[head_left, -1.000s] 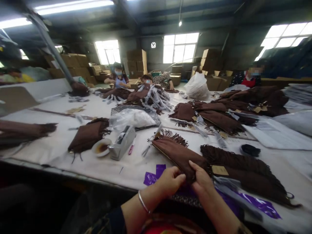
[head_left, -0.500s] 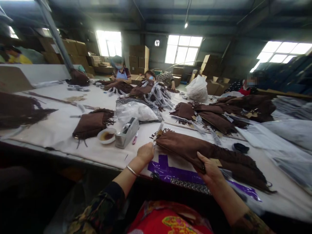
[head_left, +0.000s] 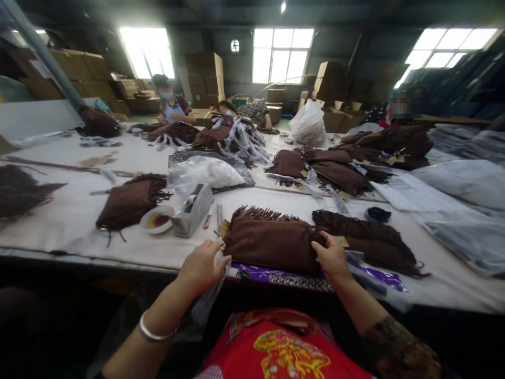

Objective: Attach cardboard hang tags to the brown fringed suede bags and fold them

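Observation:
A brown fringed bag (head_left: 272,239) lies flat at the table's front edge, its fringe pointing away from me. My right hand (head_left: 332,257) pinches its right end between thumb and fingers. At the left end, my left hand (head_left: 203,266) is closed on a strip of clear plastic film (head_left: 213,297) that hangs over the edge. Whether that film is joined to the bag is hidden by the fingers. A second brown fringed bag (head_left: 371,245) lies to the right, just past my right hand. Purple plastic (head_left: 256,273) shows under the near bag.
Left of the bag stand a tape dispenser (head_left: 193,210), a white bowl (head_left: 157,219) and a pink cutter (head_left: 208,219). More brown bags (head_left: 126,202) and a white plastic bag (head_left: 209,173) lie around. Co-workers (head_left: 173,108) sit across the table (head_left: 79,231).
The bag has come down from a tilted hold to lie flat, fringe away from me. My left hand has shifted left and lower; my right hand now grips the right end. The view has tilted down.

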Motion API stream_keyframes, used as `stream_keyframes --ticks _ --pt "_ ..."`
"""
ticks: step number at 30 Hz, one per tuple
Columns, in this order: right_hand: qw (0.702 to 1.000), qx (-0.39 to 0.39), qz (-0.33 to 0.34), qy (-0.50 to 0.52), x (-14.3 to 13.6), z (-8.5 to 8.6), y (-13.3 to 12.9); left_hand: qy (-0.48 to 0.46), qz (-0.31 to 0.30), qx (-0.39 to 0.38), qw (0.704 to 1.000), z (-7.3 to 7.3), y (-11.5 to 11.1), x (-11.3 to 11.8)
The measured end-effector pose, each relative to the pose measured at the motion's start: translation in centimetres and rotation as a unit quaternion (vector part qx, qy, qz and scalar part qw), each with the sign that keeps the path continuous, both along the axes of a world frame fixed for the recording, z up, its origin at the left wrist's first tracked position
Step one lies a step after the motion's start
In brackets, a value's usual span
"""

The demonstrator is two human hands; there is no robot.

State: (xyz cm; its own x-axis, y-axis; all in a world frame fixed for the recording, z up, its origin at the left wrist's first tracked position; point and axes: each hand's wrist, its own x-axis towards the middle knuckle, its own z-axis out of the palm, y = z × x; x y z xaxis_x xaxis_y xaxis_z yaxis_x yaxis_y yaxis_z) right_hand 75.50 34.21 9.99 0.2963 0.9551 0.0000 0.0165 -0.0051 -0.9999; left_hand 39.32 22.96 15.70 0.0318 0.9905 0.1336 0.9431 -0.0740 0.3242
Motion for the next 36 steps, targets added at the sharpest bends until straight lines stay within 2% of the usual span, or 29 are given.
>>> stream_keyframes --ticks 2,5,7,9,14,19,21,24,26,29,31,33,36 --pt "0.999 0.008 -0.048 -0.007 0.0 0.5 0.4 -0.003 -0.053 0.057 0.997 -0.1 2.7 -0.3" --pt "0.995 0.032 -0.073 -0.063 0.3 1.2 0.5 0.018 -0.149 0.063 0.987 -0.9 5.9 -1.2" --pt "0.985 0.072 -0.068 -0.144 0.5 1.6 0.2 0.046 -0.174 0.051 0.982 -1.4 6.8 -2.0" --pt "0.965 0.119 -0.051 -0.227 0.8 2.0 -0.4 0.073 -0.170 0.054 0.981 -1.6 6.5 -2.8" --pt "0.907 0.201 0.043 -0.368 0.9 2.0 -2.1 0.114 -0.142 0.067 0.981 -1.4 4.3 -4.5" --pt "0.888 0.230 0.059 -0.393 0.5 1.3 -2.3 0.131 -0.080 0.034 0.988 -2.3 3.8 -5.7" --pt "0.885 0.240 0.069 -0.392 0.3 1.4 -2.3 0.110 -0.024 0.037 0.993 -2.8 4.3 -5.8" --pt "0.880 0.253 0.083 -0.394 0.1 1.6 -2.5 0.033 0.113 0.019 0.993 -3.2 5.7 -5.6" --pt "0.878 0.254 0.085 -0.396 0.0 1.7 -2.7 -0.018 0.165 -0.004 0.986 -3.4 6.8 -5.5" --pt "0.883 0.246 0.088 -0.391 0.2 1.5 -3.1 -0.094 0.168 -0.032 0.981 -3.5 7.9 -5.4" --pt "0.886 0.241 0.086 -0.387 0.6 1.4 -3.3 -0.137 0.166 -0.038 0.976 -3.3 7.8 -5.5" --pt "0.885 0.242 0.083 -0.389 1.1 1.2 -3.5 -0.156 0.167 -0.031 0.973 -2.7 7.0 -5.8" --pt "0.882 0.242 0.079 -0.396 1.6 1.0 -3.6 -0.202 0.187 0.020 0.961 -1.5 4.8 -5.9"
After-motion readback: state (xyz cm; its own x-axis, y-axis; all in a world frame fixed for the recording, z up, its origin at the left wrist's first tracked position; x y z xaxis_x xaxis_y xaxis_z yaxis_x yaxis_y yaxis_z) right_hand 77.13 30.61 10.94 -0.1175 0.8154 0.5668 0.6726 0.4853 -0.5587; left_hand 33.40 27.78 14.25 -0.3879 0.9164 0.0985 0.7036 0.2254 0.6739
